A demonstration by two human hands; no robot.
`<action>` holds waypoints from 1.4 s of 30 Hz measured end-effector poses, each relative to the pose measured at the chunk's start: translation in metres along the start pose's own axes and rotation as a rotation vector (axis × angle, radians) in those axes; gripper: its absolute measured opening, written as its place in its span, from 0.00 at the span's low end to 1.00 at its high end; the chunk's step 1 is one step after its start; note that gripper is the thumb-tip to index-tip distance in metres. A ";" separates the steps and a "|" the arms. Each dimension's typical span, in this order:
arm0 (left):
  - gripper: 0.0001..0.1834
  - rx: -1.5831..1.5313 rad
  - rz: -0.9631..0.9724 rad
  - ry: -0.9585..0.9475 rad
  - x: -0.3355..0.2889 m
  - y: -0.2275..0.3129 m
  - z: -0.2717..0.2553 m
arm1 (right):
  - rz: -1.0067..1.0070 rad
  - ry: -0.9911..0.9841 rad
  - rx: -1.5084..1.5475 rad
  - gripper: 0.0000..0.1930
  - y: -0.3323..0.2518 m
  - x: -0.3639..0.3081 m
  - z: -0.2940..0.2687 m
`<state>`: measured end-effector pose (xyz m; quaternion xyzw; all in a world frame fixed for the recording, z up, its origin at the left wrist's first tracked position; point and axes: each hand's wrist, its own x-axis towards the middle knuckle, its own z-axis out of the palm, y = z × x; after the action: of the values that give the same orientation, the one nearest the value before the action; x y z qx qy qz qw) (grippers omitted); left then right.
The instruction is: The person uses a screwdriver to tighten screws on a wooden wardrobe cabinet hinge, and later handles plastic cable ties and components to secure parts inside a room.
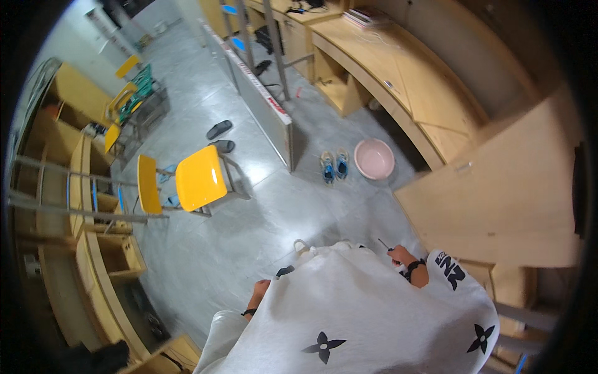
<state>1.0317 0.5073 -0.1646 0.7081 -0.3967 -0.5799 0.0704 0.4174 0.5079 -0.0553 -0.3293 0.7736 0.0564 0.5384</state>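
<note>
My right hand (402, 255) is closed around the dark handle of a screwdriver (384, 244). Its thin metal shaft points up and left, over the grey floor. On the left, my left hand (261, 288) is low beside my white shirt, fingers curled, and whatever it may hold is hidden. A small dark object (285, 271) shows just beyond that hand; I cannot tell whether they touch. Dark bands circle both wrists. To the right of my right hand, a light wooden cabinet door (486, 193) stands swung out.
A yellow chair (200, 179) stands ahead on the left. A grey board (265, 103) stands on edge in the middle. Beside it are sneakers (334, 166) and a pink basin (374, 159). Dark slippers (219, 129) lie farther off. Wooden desks (374, 53) line the right.
</note>
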 end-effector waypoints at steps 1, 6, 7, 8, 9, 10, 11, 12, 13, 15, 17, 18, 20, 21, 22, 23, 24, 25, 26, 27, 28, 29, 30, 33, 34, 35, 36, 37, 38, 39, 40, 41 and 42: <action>0.11 0.058 -0.004 -0.046 0.023 0.010 -0.003 | 0.076 -0.040 0.012 0.20 0.014 -0.001 0.003; 0.13 0.061 0.006 -0.280 0.067 0.096 -0.029 | 0.123 0.060 0.224 0.18 0.014 -0.009 0.010; 0.14 0.033 -0.076 -0.320 0.061 0.137 -0.034 | 0.092 0.081 0.303 0.17 0.011 -0.010 0.012; 0.14 -0.067 -0.262 -0.245 0.063 0.163 -0.035 | 0.101 0.080 0.301 0.17 0.002 -0.011 0.010; 0.13 -0.085 -0.235 -0.231 0.073 0.180 -0.040 | 0.058 0.059 0.308 0.16 -0.008 -0.012 0.011; 0.13 -0.099 -0.205 -0.221 0.085 0.198 -0.047 | 0.017 0.041 0.320 0.15 -0.017 -0.012 0.012; 0.13 -0.120 -0.179 -0.252 0.097 0.214 -0.055 | 0.025 0.026 0.329 0.15 -0.028 -0.012 0.012; 0.12 -0.137 -0.152 -0.285 0.111 0.233 -0.060 | 0.021 0.010 0.371 0.15 -0.037 -0.012 0.010; 0.11 -0.113 -0.124 -0.309 0.127 0.269 -0.055 | 0.017 0.008 0.414 0.15 -0.045 -0.007 -0.002; 0.09 -0.115 -0.036 -0.330 0.158 0.334 -0.041 | 0.017 -0.016 0.399 0.15 -0.059 0.011 -0.031; 0.07 -0.075 0.128 -0.372 0.189 0.391 -0.032 | 0.019 -0.056 0.385 0.15 -0.064 0.038 -0.059; 0.06 -0.021 0.235 -0.415 0.203 0.427 -0.023 | 0.031 -0.055 0.368 0.14 -0.065 0.056 -0.079; 0.05 -0.187 0.203 -0.381 0.214 0.508 0.014 | 0.060 -0.061 0.381 0.14 -0.066 0.076 -0.105; 0.05 -0.208 0.220 -0.399 0.224 0.545 0.031 | 0.063 -0.006 0.425 0.14 -0.070 0.080 -0.124; 0.05 -0.233 0.240 -0.421 0.236 0.583 0.054 | 0.068 0.054 0.466 0.13 -0.071 0.087 -0.147; 0.05 -0.197 0.285 -0.434 0.248 0.619 0.079 | 0.046 0.110 0.582 0.13 -0.064 0.095 -0.157; 0.05 -0.162 0.330 -0.440 0.263 0.653 0.104 | 0.049 0.104 0.587 0.13 -0.063 0.102 -0.177; 0.04 -0.140 0.382 -0.488 0.284 0.681 0.124 | 0.067 0.131 0.669 0.13 -0.067 0.103 -0.191; 0.04 -0.117 0.428 -0.538 0.304 0.706 0.147 | 0.090 0.155 0.751 0.14 -0.069 0.104 -0.201; 0.04 -0.204 0.388 -0.491 0.291 0.752 0.195 | 0.106 0.176 0.768 0.13 -0.057 0.105 -0.209; 0.04 -0.168 0.402 -0.457 0.285 0.790 0.228 | 0.125 0.165 0.782 0.13 -0.048 0.105 -0.213; 0.04 -0.217 0.411 -0.496 0.296 0.809 0.252 | 0.108 0.178 0.820 0.13 -0.042 0.106 -0.219; 0.05 -0.263 0.423 -0.547 0.310 0.829 0.278 | 0.095 0.201 0.864 0.13 -0.035 0.106 -0.225; 0.07 -0.242 0.418 -0.610 0.335 0.865 0.337 | 0.191 0.232 0.929 0.13 -0.014 0.103 -0.225; 0.06 -0.333 0.338 -0.534 0.330 0.881 0.356 | 0.265 0.244 0.940 0.13 -0.009 0.102 -0.226; 0.06 -0.420 0.259 -0.455 0.332 0.891 0.373 | 0.281 0.264 0.957 0.14 -0.009 0.096 -0.225; 0.06 -0.414 0.253 -0.461 0.335 0.900 0.385 | 0.290 0.264 0.963 0.14 -0.009 0.092 -0.225; 0.06 -0.410 0.232 -0.415 0.340 0.906 0.397 | 0.339 0.257 1.027 0.14 -0.006 0.089 -0.220; 0.07 -0.406 0.212 -0.367 0.345 0.909 0.405 | 0.386 0.249 1.090 0.14 -0.003 0.085 -0.215; 0.07 -0.402 0.203 -0.373 0.350 0.910 0.410 | 0.374 0.241 1.087 0.15 -0.002 0.084 -0.208; 0.08 -0.358 0.203 -0.354 0.352 0.914 0.416 | 0.386 0.244 1.093 0.15 -0.004 0.081 -0.209; 0.10 -0.315 0.204 -0.335 0.354 0.917 0.421 | 0.381 0.226 1.057 0.15 -0.006 0.079 -0.209; 0.10 -0.312 0.199 -0.343 0.356 0.921 0.425 | 0.376 0.208 1.019 0.15 -0.009 0.078 -0.210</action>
<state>0.2215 -0.1902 -0.0565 0.5374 -0.3762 -0.7359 0.1675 0.2399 0.3734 -0.0338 0.1129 0.7976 -0.2627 0.5311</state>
